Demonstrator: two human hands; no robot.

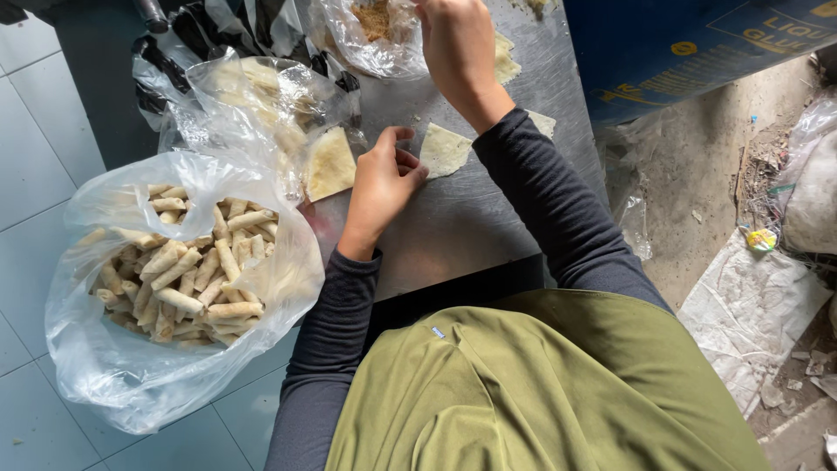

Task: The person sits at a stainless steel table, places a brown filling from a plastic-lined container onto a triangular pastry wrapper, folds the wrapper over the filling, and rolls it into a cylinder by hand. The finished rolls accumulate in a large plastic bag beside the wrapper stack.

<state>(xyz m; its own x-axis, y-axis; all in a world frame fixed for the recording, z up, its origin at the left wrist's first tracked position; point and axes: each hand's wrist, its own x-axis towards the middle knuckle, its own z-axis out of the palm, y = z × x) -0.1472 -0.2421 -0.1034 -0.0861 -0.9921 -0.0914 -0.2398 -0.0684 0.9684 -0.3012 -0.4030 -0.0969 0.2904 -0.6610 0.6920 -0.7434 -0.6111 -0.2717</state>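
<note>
Pastry wrappers are laid out on a metal table (pixel 453 235), and both hands are at work among them. The left hand (pixel 382 185) is rested on the table with its fingers loosely curled; its fingertips are set against the edge of a small triangular wrapper (pixel 443 150), which lies flat just beside the dark sleeve of the right arm, and nothing is gripped by it. The right hand (pixel 457 44) is stretched further up the table, to the rim of a clear bag of brown filling (pixel 375 19); its fingers are cut off by the top edge of the view, so whether anything is pinched between them cannot be told. A larger folded wrapper (pixel 330 164) is seen just left of the left hand, partly tucked under a crumpled clear bag of wrappers (pixel 261 96). Lower left, over the tiled floor (pixel 26 166), a big clear plastic bag (pixel 131 375) is filled with a heap of finished pale rolls (pixel 187 266). A blue drum (pixel 697 52) is stood at the upper right.
</note>
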